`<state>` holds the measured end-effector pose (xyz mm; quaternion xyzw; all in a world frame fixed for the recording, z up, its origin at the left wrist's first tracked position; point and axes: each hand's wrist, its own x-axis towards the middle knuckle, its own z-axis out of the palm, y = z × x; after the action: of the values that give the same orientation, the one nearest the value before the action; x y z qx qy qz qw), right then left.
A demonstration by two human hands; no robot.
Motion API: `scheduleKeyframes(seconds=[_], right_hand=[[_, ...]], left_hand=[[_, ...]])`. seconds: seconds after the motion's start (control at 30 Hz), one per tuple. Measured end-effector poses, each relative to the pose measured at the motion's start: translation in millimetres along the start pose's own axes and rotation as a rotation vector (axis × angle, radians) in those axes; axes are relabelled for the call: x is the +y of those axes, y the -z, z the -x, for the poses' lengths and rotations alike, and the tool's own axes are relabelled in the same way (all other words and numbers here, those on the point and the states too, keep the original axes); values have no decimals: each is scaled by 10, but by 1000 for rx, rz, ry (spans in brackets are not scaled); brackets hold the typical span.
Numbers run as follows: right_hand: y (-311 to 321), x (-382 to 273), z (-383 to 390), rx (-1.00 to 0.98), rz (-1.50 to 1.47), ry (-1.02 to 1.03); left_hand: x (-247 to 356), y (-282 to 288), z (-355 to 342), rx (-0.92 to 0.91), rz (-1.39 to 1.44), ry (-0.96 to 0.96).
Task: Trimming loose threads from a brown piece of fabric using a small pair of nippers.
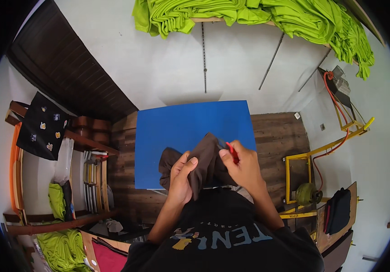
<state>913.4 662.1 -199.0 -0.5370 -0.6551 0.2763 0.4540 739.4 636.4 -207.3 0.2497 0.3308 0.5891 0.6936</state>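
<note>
At the near edge of the blue table (172, 124): brown cloth (201, 161), bunched and creased, gathered up between both hands just in front of the black shirt; one loose part to the left, one peak raised toward the far side.

Left hand (183, 176): closed on a fold of the cloth, thumb on top; narrow grip, cloth pinched.

Right hand (244, 167): curled round a red-handled tool (231, 149); firm, narrow grip on the handle; whether also pinching cloth, cannot tell.

Tool tip: dark, angled far and left, close to the right side of the raised cloth; touching or just beside, cannot tell; too small to tell exact tool kind.

Done so far: cloth in grasp, one section raised, tool in hand and at the cloth.

Cut or trimmed bits: none made out; underside of cloth hidden.

Left to do: judging by tool position and crumpled cloth, handwork on this piece not yet over; probably midway, exact share remaining unclear.

Far shelf: lime-green fabric (231, 11) in draped piles, well apart from the hands.

Right side: dark folded cloth (339, 212) on a board, also well apart.
</note>
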Motion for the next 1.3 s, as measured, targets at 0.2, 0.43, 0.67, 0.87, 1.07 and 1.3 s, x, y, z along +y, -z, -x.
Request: scheduleKeyframes(seconds=[0.2,0.43,0.67,0.87,1.07,1.3], right_hand=[[-123,250,-180,-48,24,63],[81,419,-405,-122,87,65],[116,422,-386,-101,-9,114],[140,300,-288,-36,-122,23],[166,394,-360,-106,-581,-340],[20,375,-387,15,-639,-299]], left_hand=[[-192,62,-345,-123,-259,-120],[-257,-136,-645,-153,-411,-192],[-245,-344,-695,-153,-313,-133],[-146,-324,-568,-131,-260,-76],[-108,-177,-389,-177,-299,-41],[110,170,-293,-356,-543,52]])
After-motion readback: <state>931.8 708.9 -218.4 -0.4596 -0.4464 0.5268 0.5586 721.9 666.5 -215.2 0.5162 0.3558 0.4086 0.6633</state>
